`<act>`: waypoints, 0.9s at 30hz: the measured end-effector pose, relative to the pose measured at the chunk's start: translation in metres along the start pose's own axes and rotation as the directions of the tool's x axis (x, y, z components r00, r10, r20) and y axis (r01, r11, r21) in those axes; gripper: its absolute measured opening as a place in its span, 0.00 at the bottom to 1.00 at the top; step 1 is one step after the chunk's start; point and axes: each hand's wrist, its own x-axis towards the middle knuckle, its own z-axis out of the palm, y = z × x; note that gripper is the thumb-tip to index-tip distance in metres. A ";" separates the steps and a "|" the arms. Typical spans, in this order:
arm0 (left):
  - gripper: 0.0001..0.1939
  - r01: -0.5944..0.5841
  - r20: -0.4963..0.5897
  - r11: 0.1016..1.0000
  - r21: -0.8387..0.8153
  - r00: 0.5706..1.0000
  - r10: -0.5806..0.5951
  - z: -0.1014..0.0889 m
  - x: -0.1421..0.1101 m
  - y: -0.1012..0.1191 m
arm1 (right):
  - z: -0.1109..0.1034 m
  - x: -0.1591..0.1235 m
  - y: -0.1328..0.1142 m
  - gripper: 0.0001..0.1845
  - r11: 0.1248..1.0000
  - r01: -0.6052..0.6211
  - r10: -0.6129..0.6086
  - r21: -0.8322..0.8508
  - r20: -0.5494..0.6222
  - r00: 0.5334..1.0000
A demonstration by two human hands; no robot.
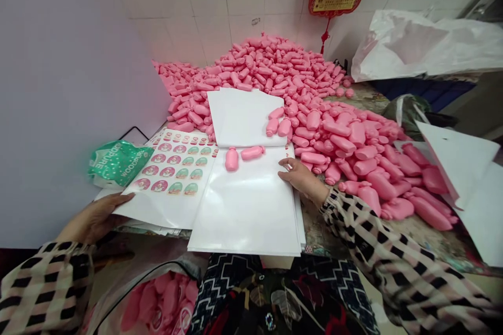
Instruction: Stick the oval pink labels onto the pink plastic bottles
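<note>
Recording left hand (94, 218) open, its fingers flat at the near edge of a printed label sheet (173, 178), with no clear grip; right hand (299, 177) open, fingers spread on a white sheet stack (243, 214), holding nothing. Two pink plastic bottles (231, 159) lie on the stack, near the far pink pile (334, 136); they appear light and smooth, best held around the body.

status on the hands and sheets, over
Left hand on edge of sticker sheet. Right hand flat on white sheet stack. Two pink plastic bottles lying on the white sheets, pink bottle heap just beyond.
</note>
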 end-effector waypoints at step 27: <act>0.26 -0.630 0.347 0.750 0.200 0.762 0.548 0.076 -0.124 -0.062 | 0.045 0.037 -0.099 0.30 0.248 0.611 -0.337 -0.751 0.525 0.782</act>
